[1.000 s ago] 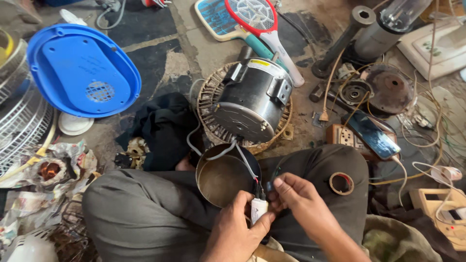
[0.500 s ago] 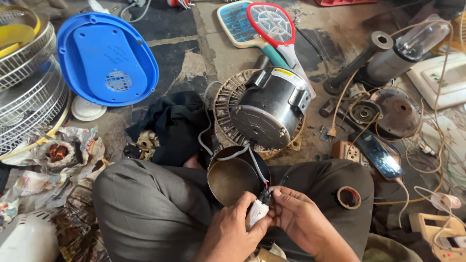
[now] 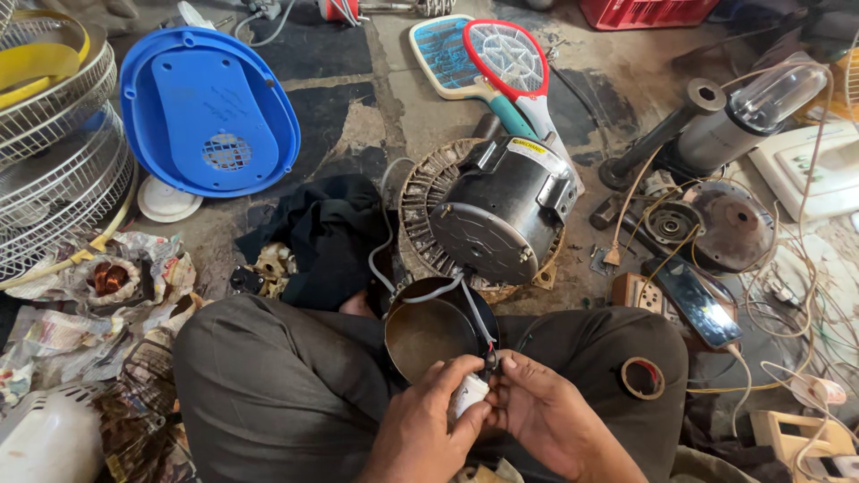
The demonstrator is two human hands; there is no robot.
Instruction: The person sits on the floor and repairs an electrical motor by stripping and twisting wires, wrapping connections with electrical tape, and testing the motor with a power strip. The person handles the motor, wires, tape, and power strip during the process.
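Note:
I sit cross-legged and both hands meet low in the head view. My left hand (image 3: 429, 420) grips a small white cylindrical capacitor (image 3: 468, 394). My right hand (image 3: 537, 411) pinches the dark wire ends (image 3: 489, 360) at its top. Grey and black wires (image 3: 461, 291) run from there up to a black electric motor (image 3: 501, 210) resting on a round rusty grille (image 3: 420, 210). A brown metal bowl-shaped cover (image 3: 429, 335) lies in my lap just above my hands.
A blue plastic fan cover (image 3: 210, 107) and wire fan guards (image 3: 54, 161) lie at the left. Two racket-shaped bug zappers (image 3: 501, 58) lie beyond the motor. At the right are a tape roll (image 3: 642, 377) on my knee, a phone (image 3: 693, 304), another motor (image 3: 725, 224) and tangled wires (image 3: 787, 295).
The view has shifted so the motor and floor items sit lower and nearer. My hands stay together on the capacitor and its wires, with only small finger movements.

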